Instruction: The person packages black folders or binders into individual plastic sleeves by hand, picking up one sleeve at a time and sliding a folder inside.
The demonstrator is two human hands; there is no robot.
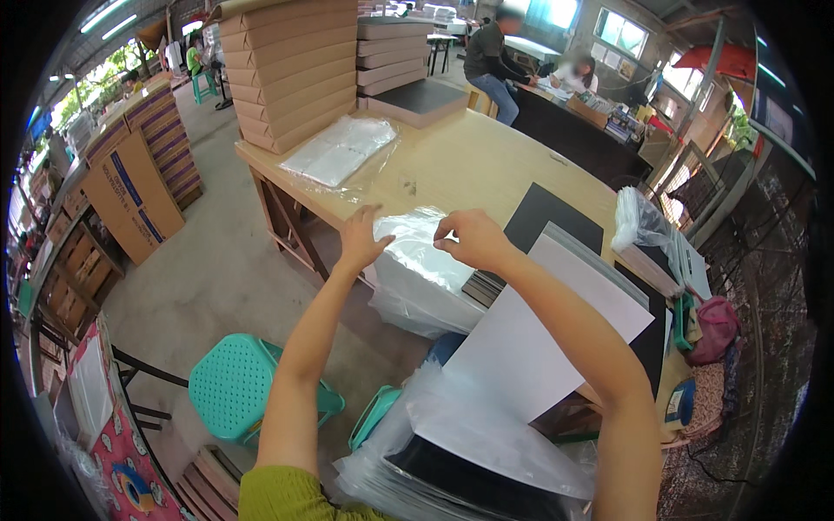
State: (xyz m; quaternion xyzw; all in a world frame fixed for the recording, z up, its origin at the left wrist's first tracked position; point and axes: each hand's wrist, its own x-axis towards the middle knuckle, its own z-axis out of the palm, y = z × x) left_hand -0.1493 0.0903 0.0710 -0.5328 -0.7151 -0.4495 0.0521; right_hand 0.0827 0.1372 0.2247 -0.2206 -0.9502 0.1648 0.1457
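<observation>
A clear, shiny plastic bag (415, 252) lies over the near table edge and hangs down in front of it. At its left side is my left hand (358, 236), thumb and fingers spread apart. On the other side my right hand (476, 240) has its fingers curled in a pinch at the plastic. Beneath my right forearm lies a large white sheet (508, 356), slanting down from the table. Close to my body rests a stack of clear plastic sleeves (382, 473) with black board in it. Dark boards (556, 217) lie beyond my right hand.
A tall stack of brown-wrapped packs (291, 78) stands at the table's far left, beside grey-topped boxes (417, 100). Flat plastic bags (340, 152) lie before it. A green stool (234, 382) is at lower left. Two people sit at a dark desk (573, 130) farther back.
</observation>
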